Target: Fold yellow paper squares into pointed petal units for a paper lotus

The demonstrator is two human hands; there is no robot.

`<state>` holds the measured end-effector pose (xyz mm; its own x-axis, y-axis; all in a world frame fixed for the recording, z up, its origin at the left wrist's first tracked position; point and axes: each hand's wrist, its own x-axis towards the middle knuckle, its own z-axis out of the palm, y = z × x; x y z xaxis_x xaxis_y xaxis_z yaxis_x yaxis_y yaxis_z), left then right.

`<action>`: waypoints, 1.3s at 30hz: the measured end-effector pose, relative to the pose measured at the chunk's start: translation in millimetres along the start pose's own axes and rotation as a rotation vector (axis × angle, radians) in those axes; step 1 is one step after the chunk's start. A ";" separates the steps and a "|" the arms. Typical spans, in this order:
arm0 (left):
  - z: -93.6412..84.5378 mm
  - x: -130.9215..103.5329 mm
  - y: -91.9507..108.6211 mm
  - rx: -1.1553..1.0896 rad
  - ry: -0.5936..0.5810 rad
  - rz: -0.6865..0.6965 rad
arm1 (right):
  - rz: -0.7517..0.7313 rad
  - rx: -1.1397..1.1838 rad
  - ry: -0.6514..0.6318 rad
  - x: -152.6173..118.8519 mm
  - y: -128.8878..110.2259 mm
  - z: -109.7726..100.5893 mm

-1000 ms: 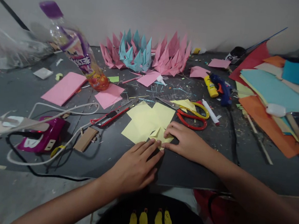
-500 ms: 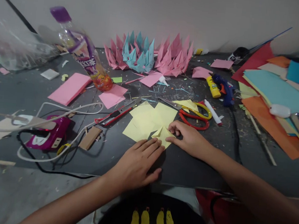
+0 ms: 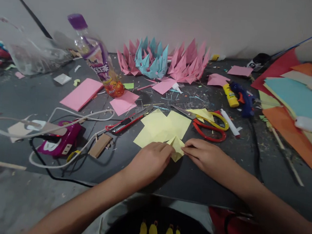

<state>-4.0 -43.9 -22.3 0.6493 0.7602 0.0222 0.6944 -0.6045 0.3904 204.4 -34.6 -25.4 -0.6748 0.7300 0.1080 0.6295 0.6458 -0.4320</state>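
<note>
Between my two hands is a small folded piece of yellow paper (image 3: 177, 150), its creased peak pointing away from me. My left hand (image 3: 152, 162) grips its left side, the fingers curled together. My right hand (image 3: 205, 154) pinches its right edge between thumb and fingers. Just beyond lie several flat yellow paper squares (image 3: 157, 126), overlapping one another. A pair of scissors (image 3: 210, 136) with one red and one yellow handle rests past my right hand. To the left of the squares lies a red utility knife (image 3: 128, 121).
Pink and blue folded-paper crowns (image 3: 151, 60) stand by the wall, near a tilted-looking drink bottle (image 3: 100, 63). At left is a magenta power strip (image 3: 64, 138) with cables. A blue glue gun (image 3: 245, 99), a yellow glue stick (image 3: 231, 96) and coloured sheets (image 3: 297, 96) lie right.
My left hand has gone from lying flat on the yellow paper to gripping its side. My right hand now pinches the right edge. The whole view has shifted slightly.
</note>
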 end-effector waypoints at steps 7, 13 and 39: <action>-4.5 17.8 -17.0 -0.449 0.064 -0.165 | 0.145 0.113 -0.031 -0.5 6.2 -6.9; -7.3 29.6 -20.0 -0.504 -0.021 -0.254 | 0.355 0.193 -0.010 11.8 3.8 -8.7; -17.5 22.1 -21.9 0.096 -0.064 0.185 | -0.115 -0.023 0.098 5.4 14.2 0.2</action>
<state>-10.3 -9.7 -14.3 0.7847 0.6193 0.0262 0.5857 -0.7547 0.2955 209.6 -21.5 -31.1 -0.7030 0.6683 0.2432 0.5596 0.7308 -0.3908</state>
